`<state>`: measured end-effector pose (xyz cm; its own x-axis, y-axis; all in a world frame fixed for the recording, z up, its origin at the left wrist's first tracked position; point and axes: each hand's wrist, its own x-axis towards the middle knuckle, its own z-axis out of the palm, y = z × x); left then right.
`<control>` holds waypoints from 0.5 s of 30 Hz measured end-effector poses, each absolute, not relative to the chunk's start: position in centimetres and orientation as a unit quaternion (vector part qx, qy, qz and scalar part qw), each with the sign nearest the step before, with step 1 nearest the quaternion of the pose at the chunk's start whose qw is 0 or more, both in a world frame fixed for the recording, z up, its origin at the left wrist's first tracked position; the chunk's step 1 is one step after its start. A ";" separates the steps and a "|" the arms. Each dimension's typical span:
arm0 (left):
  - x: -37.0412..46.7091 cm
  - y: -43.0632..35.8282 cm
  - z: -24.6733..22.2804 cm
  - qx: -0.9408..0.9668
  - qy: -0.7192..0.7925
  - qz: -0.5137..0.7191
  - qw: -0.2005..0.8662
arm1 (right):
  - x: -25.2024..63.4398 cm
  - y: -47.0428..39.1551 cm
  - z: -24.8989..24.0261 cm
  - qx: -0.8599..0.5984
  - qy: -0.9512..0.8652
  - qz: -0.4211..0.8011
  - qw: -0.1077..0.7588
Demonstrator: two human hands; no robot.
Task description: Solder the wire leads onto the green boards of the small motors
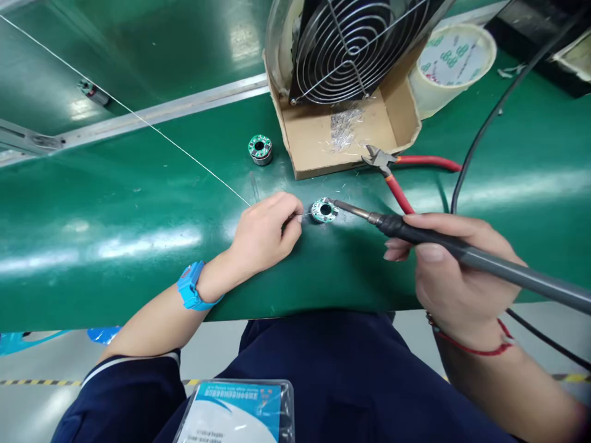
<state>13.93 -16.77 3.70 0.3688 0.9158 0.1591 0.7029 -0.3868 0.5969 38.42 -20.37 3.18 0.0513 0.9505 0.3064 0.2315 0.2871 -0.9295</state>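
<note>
Left fingers pinched on thin wire point(203, 165), left hand point(268, 231) just beside round circuit board point(325, 210) on green table point(138, 246). Right hand point(462, 271), fingers closed round soldering iron point(429, 239), tip at board's edge. We see second round part point(260, 149) farther out, near cardboard tray point(318, 161); red-handled cutters point(392, 169) lean at tray's near edge.

The left hand point(270, 227) is held palm down with thumb and index finger pinched together; the right hand point(462, 271) is curled in a pen-like grip, forearm angled inward.
</note>
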 end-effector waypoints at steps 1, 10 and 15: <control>13.9 -16.8 3.7 0.798 0.506 0.243 0.219 | 38.5 -20.4 3.2 -0.492 -0.595 0.354 0.527; 14.2 -16.7 3.4 0.805 0.500 0.238 0.214 | 38.7 -19.9 3.5 -0.522 -0.596 0.382 0.476; 14.7 -16.6 3.2 0.812 0.490 0.226 0.220 | 38.7 -19.8 3.6 -0.518 -0.606 0.365 0.480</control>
<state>14.67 -16.62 3.16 0.4170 0.8963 0.1508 0.6976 -0.4220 0.5791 38.74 -19.78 3.55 -0.0025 0.9792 0.2029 0.2782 0.1956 -0.9404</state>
